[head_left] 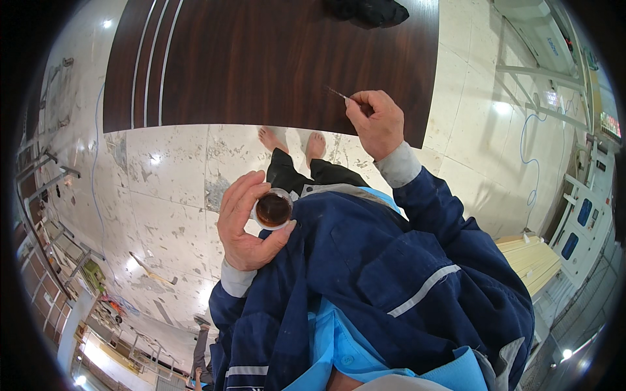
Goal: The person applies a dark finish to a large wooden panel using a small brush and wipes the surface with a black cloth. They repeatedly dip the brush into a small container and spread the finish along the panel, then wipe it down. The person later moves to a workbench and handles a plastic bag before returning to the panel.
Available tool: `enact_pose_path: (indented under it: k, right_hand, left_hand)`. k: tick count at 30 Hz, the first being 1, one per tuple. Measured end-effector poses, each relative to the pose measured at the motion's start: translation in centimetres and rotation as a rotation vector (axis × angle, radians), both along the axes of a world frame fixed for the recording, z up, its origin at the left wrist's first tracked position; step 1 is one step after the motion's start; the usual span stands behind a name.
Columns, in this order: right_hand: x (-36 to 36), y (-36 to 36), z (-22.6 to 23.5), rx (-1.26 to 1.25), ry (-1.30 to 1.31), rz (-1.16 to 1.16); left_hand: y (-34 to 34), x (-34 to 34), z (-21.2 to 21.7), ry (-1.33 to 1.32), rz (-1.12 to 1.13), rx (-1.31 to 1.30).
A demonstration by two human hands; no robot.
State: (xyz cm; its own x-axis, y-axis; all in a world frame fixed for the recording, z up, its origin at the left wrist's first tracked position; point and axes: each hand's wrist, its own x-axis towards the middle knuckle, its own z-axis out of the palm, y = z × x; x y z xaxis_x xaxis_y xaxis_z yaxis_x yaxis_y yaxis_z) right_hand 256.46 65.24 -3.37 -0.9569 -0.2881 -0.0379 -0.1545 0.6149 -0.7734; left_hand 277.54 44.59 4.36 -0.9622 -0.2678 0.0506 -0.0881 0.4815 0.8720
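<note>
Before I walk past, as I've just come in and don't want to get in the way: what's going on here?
A person stands at a dark wood-grain panel. Their left hand holds a small white cup with dark brown liquid in it. Their right hand pinches a thin tool, perhaps a fine brush, over the panel's near right part; whether its tip touches the surface is hard to tell. A black item lies on the panel's far side.

Smooth, faintly glossy wood-grain panel

1 cup, 1 brush, 3 strips show.
</note>
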Motion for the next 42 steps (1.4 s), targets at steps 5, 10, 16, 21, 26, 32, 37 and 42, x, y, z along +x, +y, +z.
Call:
enact_pose_path:
  k: [5,10,16,21,26,32,37,42]
  right_hand:
    - [-1.7,-1.1,-0.7,0.072,0.057,0.001]
    - [-2.1,-1.6,-0.5,0.147,0.027,0.011]
    - [1.9,-2.5,1.4,-0.457,-0.655,0.024]
    - [5.8,-5.0,2.4,-0.784,-1.455,0.250]
    - [7.0,-6.9,2.4,-0.894,-1.630,0.289]
    - [6.6,-7.8,3.1,-0.747,-1.648,0.373]
    - [3.7,-8.5,3.5,-0.463,-1.466,0.620]
    - [-5.7,-8.2,1.4,-0.278,-0.173,0.665]
  left_hand:
    - [0.0,0.1,0.0,0.000,-0.006,-0.002]
    - [0.1,0.4,0.0,0.006,0.003,-0.005]
    - [0.4,0.6,-0.2,-0.036,0.009,0.069]
    - [0.9,0.2,-1.0,-0.060,-0.030,0.128]
    - [0.3,0.8,-1.1,-0.047,0.017,0.188]
    - [0.2,1.6,-0.9,-0.031,0.075,0.222]
    - [0.5,2.0,-0.6,0.018,0.211,0.288]
    - [0.0,2.8,-0.6,0.052,0.274,0.178]
